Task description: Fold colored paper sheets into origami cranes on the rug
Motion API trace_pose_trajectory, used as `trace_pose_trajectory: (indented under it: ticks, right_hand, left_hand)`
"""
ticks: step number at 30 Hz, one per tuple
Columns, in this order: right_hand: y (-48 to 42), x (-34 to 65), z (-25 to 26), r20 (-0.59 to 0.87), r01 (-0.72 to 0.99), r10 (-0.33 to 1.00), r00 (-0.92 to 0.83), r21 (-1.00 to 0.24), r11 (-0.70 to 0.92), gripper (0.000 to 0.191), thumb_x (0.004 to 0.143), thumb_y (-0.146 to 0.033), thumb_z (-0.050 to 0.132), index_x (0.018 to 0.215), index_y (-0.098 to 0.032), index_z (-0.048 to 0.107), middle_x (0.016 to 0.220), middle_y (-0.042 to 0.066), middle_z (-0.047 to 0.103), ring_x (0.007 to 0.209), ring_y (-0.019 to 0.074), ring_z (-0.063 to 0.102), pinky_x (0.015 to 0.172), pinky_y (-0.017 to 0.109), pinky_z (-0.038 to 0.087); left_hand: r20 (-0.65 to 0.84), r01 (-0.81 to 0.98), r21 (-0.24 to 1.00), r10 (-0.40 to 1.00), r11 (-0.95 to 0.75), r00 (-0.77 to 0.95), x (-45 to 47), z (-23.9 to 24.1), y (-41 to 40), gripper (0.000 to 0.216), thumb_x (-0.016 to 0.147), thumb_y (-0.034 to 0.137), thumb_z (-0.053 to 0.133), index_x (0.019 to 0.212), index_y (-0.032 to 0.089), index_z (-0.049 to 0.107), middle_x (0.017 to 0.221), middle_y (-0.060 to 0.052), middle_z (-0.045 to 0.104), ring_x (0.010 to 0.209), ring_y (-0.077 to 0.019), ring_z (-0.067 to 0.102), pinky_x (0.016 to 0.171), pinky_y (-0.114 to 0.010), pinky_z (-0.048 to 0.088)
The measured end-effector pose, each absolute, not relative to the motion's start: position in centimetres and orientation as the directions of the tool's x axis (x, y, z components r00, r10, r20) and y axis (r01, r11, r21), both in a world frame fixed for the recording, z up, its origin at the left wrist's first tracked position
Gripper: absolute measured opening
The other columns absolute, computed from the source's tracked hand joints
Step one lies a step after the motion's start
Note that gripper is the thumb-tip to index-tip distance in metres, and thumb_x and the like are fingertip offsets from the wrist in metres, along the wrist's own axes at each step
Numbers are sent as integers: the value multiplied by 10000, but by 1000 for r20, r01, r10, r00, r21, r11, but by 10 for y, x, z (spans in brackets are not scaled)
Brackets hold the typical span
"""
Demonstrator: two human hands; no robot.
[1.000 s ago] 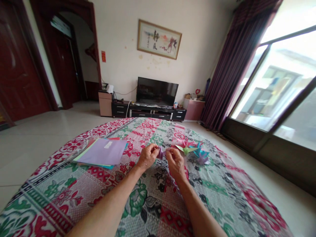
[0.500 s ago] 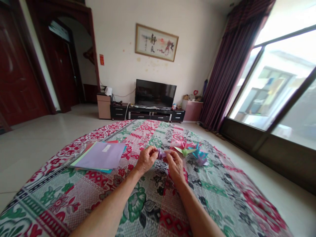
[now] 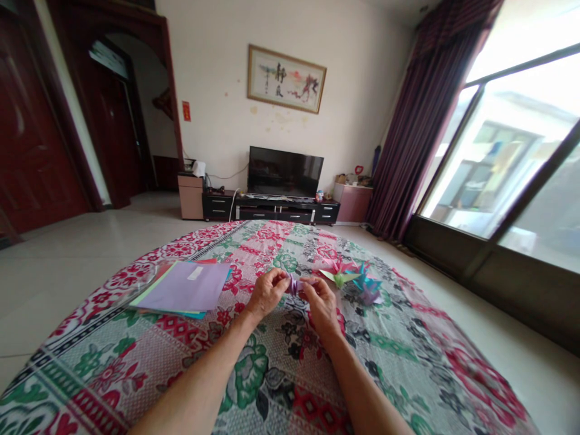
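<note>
Both my hands pinch a small folded piece of purple paper (image 3: 295,284) just above a round table with a floral cloth (image 3: 281,374). My left hand (image 3: 267,292) grips its left side, fingers curled. My right hand (image 3: 320,298) grips its right side with thumb and fingertips. A stack of coloured paper sheets (image 3: 183,287), a lilac sheet on top, lies to the left of my left hand. Several finished folded paper flowers (image 3: 351,277), pink, green, teal and purple, lie just beyond my right hand.
A clear plastic sleeve (image 3: 136,278) lies under the stack's left edge. Beyond the table are a tiled floor, a television on a low black cabinet (image 3: 284,172), dark red doors at the left and a large window with purple curtains at the right.
My hands have drawn a little closer together on the purple paper. The view has shifted slightly; the stack and the folded flowers stay where they were.
</note>
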State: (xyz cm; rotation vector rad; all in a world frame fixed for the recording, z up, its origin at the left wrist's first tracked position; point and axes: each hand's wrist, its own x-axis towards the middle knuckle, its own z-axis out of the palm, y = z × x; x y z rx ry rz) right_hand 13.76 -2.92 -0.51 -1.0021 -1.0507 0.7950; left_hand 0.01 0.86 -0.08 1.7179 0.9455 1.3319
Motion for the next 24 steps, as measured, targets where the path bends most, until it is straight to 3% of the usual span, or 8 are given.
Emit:
trace_pose_trajectory:
  ticks: [8, 17, 24]
  right_hand:
    - [-30, 136, -3, 258, -171, 912, 319, -931, 324, 260, 632, -386, 681, 768, -176, 612, 799, 19, 636, 657, 126, 567, 633, 265, 483]
    - [-32, 135, -1, 270, -132, 910, 314, -937, 323, 251, 627, -385, 661, 766, -181, 611, 873, 40, 659, 713, 152, 597, 646, 277, 495]
    - [-31, 137, -2, 233, -215, 928, 291, -929, 301, 195, 614, -326, 668, 695, -182, 564, 914, 44, 670, 742, 156, 604, 667, 279, 489]
  left_hand:
    - [320, 38, 943, 931, -331, 176, 0, 4, 6, 191, 737, 365, 540, 754, 174, 549, 635, 16, 592, 552, -119, 554, 509, -213, 426]
    - [320, -20, 947, 933, -321, 162, 0, 4, 7, 201, 712, 372, 565, 731, 173, 545, 612, 37, 560, 514, -94, 517, 498, -202, 427]
    - [302, -63, 953, 939, -295, 164, 0, 1, 10, 215, 717, 377, 571, 745, 168, 536, 638, 36, 549, 539, -93, 525, 517, -205, 453]
